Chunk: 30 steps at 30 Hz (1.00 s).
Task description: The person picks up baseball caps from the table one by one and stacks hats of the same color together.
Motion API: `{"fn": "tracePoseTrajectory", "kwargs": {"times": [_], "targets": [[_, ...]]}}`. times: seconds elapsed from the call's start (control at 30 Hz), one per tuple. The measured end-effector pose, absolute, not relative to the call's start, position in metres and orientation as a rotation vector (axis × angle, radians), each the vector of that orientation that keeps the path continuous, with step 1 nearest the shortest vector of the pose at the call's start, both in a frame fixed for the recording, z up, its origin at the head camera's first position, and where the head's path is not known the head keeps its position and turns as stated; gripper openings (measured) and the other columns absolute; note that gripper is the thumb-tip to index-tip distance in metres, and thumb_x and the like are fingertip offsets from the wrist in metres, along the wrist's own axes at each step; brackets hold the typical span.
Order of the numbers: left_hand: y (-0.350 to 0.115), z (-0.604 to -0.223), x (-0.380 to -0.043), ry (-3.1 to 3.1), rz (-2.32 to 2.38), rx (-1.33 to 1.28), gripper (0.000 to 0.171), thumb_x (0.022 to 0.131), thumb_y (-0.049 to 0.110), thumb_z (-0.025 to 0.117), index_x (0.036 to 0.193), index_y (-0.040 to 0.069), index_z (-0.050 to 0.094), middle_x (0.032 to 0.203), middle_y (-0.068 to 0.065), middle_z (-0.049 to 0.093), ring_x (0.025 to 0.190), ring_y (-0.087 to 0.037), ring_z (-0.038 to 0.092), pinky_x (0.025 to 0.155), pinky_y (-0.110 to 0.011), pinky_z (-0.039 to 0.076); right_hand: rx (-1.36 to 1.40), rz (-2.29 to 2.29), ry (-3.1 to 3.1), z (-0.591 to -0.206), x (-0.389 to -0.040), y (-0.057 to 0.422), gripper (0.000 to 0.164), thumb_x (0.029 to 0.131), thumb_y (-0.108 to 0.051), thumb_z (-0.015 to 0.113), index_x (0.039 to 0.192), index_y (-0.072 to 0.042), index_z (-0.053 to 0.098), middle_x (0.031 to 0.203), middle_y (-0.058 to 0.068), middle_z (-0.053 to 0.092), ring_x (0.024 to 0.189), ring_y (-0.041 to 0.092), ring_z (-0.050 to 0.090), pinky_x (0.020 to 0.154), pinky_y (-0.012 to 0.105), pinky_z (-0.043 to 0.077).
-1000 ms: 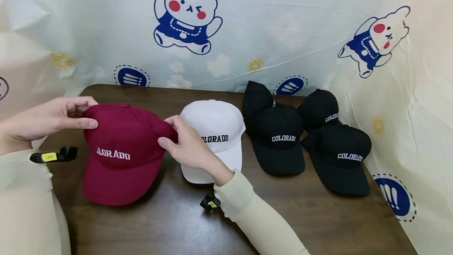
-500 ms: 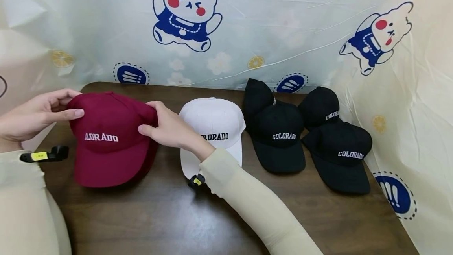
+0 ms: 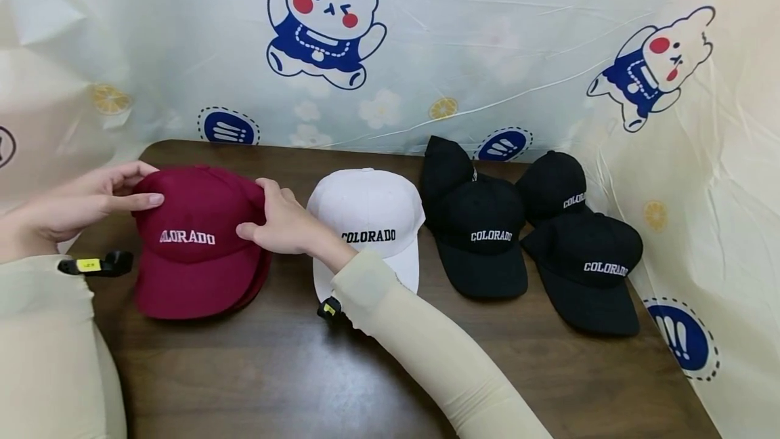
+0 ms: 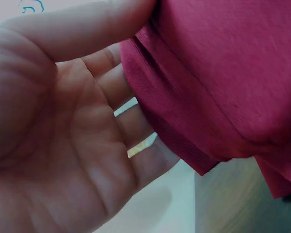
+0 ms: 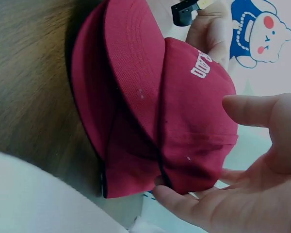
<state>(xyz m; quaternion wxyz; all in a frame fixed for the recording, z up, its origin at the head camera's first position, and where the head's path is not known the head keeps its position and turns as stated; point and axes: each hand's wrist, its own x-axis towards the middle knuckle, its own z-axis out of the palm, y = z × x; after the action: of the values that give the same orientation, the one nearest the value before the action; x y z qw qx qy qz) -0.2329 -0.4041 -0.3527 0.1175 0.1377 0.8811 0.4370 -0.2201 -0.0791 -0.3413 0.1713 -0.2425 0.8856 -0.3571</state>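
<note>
A maroon baseball cap with white COLORADO lettering sits over a second maroon cap, whose brim shows just beneath the upper one. My left hand grips the upper cap's left side, thumb on the outside and fingers behind the edge. On the opposite side, my right hand holds the crown, its thumb near the lettering and its fingers curled under the back edge. Close to the right forearm stands a white cap with black COLORADO lettering, its brim partly covered by the sleeve.
Several black COLORADO caps stand toward the right, in a left group and a right group, overlapping one another. All the caps are on a dark wooden table. A printed curtain with cartoon bears closes off the back and sides.
Both hands have carried the upper maroon cap left and slightly back, then a little right again. The lower maroon cap's edge has come into view beneath it. The other caps have stayed put.
</note>
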Motion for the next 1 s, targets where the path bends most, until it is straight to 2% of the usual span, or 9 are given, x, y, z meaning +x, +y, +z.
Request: {"fn": "tracePoseTrajectory", "kwargs": {"times": [0.37,0.63,0.83,1.0], "targets": [[-0.407,-0.363,-0.235,2.548,1.173,0.384,0.029,0.099,0.012,0.053,0.125,0.004,0.043,0.107,-0.011,0.061,0.094,-0.018,0.058,0.076,-0.024,0.047,-0.694,-0.877,2.488,-0.354,-0.22,-0.083,0.08,0.091,-0.045,0.059,0.152,-0.024,0.01,0.147,-0.003,0.026,0.129,0.004,0.027,0.098,0.023,0.035],[-0.407,-0.365,-0.237,2.643,1.032,0.326,0.042,0.096,0.019,0.06,0.131,0.008,0.039,0.108,-0.014,0.052,0.093,-0.014,0.052,0.075,-0.024,0.046,-0.74,-0.595,2.608,-0.352,-0.208,-0.083,0.083,0.092,-0.05,0.055,0.153,-0.022,0.005,0.156,0.002,0.006,0.138,0.016,0.019,0.107,0.031,0.028],[-0.405,-0.362,-0.237,2.67,0.953,0.308,0.046,0.095,0.02,0.062,0.132,0.006,0.038,0.111,-0.013,0.049,0.093,-0.009,0.05,0.075,-0.022,0.044,-0.811,-0.503,2.683,-0.354,-0.199,-0.085,0.078,0.093,-0.049,0.054,0.152,-0.017,0.014,0.155,0.002,0.01,0.137,0.02,0.021,0.108,0.031,0.027],[-0.407,-0.364,-0.238,2.639,0.935,0.312,0.048,0.096,0.018,0.06,0.134,0.004,0.035,0.118,-0.014,0.046,0.094,-0.006,0.049,0.075,-0.024,0.047,-0.81,-0.474,2.645,-0.361,-0.197,-0.09,0.081,0.093,-0.048,0.054,0.152,-0.014,0.011,0.155,0.003,0.016,0.137,0.017,0.021,0.109,0.026,0.023]]}}
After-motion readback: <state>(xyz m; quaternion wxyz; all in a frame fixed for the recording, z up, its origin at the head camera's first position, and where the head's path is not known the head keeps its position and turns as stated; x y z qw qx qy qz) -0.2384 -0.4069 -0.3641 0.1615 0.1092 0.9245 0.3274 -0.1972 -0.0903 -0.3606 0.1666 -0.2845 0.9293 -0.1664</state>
